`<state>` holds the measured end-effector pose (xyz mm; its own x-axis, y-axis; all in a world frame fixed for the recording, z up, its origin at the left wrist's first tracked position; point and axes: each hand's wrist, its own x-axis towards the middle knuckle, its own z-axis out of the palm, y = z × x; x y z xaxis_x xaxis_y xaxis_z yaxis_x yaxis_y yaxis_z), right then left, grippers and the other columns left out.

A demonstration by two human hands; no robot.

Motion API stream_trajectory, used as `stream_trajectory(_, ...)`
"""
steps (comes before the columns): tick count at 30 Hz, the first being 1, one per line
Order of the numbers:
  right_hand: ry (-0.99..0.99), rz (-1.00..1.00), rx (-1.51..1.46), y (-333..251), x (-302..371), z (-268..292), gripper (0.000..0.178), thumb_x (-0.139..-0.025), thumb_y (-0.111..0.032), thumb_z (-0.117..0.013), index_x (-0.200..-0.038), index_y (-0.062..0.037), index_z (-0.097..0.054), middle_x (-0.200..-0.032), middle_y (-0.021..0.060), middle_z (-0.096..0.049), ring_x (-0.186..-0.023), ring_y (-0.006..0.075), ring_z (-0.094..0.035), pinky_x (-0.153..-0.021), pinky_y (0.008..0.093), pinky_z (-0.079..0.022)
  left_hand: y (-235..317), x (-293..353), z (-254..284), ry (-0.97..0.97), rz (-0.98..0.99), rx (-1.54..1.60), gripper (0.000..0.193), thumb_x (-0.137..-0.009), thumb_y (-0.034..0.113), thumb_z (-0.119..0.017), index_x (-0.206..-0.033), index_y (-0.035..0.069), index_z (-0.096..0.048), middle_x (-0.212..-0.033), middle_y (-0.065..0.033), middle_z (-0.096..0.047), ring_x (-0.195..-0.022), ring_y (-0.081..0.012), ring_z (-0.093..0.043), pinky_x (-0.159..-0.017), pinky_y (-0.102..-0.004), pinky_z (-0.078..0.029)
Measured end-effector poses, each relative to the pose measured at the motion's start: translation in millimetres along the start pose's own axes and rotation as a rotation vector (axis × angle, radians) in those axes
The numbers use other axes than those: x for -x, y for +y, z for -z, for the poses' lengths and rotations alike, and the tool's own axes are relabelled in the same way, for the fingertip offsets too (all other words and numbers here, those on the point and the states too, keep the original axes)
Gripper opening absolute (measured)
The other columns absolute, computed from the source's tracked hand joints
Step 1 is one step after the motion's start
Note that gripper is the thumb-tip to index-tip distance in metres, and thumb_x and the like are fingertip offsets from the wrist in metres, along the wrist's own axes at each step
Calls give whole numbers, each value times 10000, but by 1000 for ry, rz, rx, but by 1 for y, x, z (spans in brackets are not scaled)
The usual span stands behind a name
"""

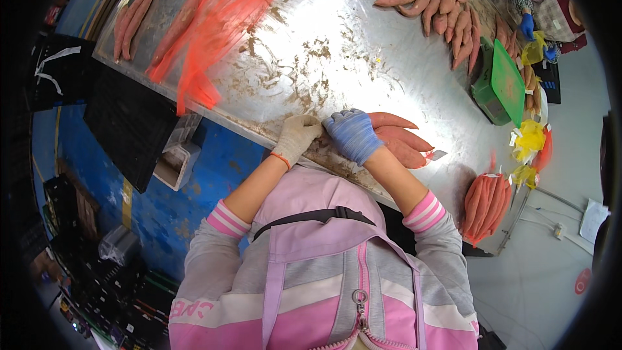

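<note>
My left hand (299, 136), in a beige knit glove, is closed near the table's front edge, its fingertips close to my right hand. What it pinches is hidden. My right hand (353, 135), in a blue-grey glove, is closed at the left end of a red net bag of sweet potatoes (403, 142), covering that end. The bag lies flat on the metal table (291, 45), with a small tag at its right end.
Empty red net bags (223, 32) and loose sweet potatoes (135, 23) lie at left. A sweet potato pile (437, 0) and green crate (505, 84) stand far right. A filled red net bag (486, 204) sits at the right edge. Another person's blue-gloved hand (527, 24) works beyond.
</note>
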<state>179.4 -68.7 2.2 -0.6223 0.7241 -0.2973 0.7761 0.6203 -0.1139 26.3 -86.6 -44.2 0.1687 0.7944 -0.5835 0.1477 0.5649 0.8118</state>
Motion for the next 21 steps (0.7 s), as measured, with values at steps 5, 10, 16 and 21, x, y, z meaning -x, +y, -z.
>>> stream_trajectory(5,31,-44,-212,6,5,-1,181,-762,-235,-607,-844,-74,-619,-805,116,-632,-791,295,-625,-699,397,-478,-10,-6,-1,34,-92,-74,189,-729,110,-628,-831,-45,-669,-717,-109,-659,-638,-141,-594,-608,-274,-482)
stream_trajectory(10,-18,-160,-480,16,15,13,229,-766,-235,-609,-930,-76,-613,-801,134,-623,-785,333,-607,-699,420,-478,-3,-6,2,21,-70,-142,195,-731,117,-620,-845,-34,-668,-707,-99,-655,-643,-145,-596,-602,-265,-471)
stream_trajectory(16,139,31,-324,14,11,-11,178,-770,-180,-590,-914,-76,-591,-790,127,-624,-780,316,-619,-670,397,-487,-3,-4,1,-26,-29,-52,160,-751,104,-595,-812,-28,-662,-684,-73,-635,-585,-110,-548,-547,-247,-437)
stream_trajectory(21,83,91,-53,9,2,-12,109,-773,-153,-566,-844,-73,-589,-796,112,-631,-766,277,-637,-662,378,-495,-4,0,-2,13,28,154,153,-770,89,-559,-798,-27,-656,-660,-54,-612,-553,-87,-515,-522,-238,-418)
